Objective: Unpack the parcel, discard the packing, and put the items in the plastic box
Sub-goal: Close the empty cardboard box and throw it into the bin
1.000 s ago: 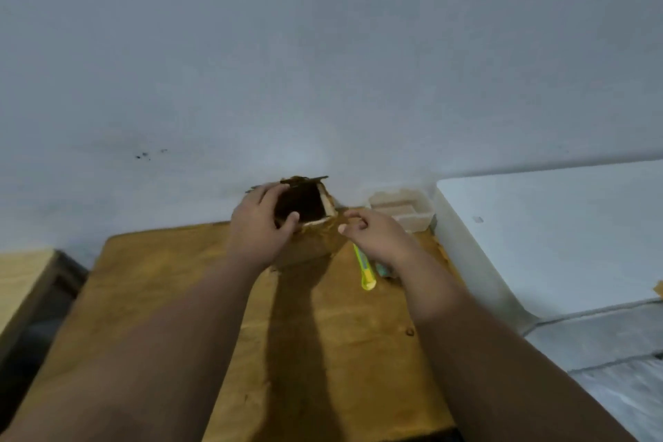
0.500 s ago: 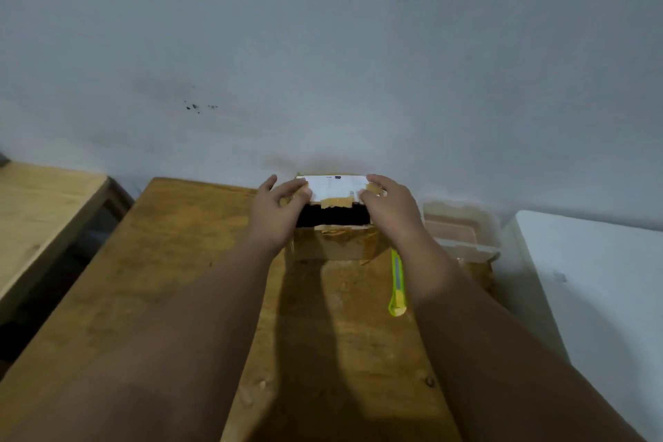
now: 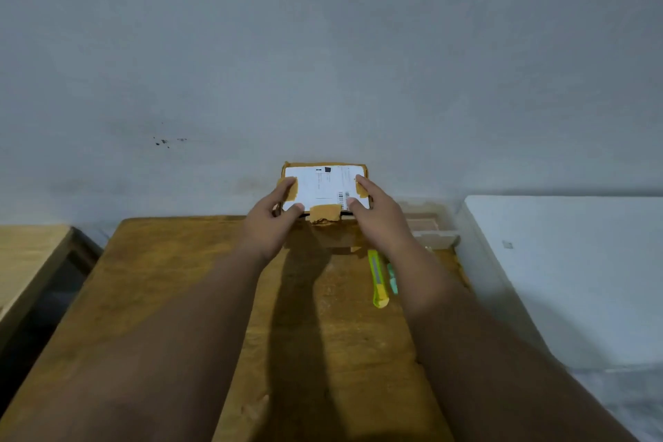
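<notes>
Parcel (image 3: 324, 190) now turned label-up, left hand (image 3: 274, 222) and right hand (image 3: 376, 217) gripping its ends; flap seemingly lifting open

Both hands (image 3: 324, 219) forward, fingers curled

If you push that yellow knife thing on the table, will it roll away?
Probably not. The yellow cutter looks flat-sided and lies lengthwise on the wooden table, so it would likely slide rather than roll. It looks slim and plastic, so probably light and easy to nudge.
</notes>
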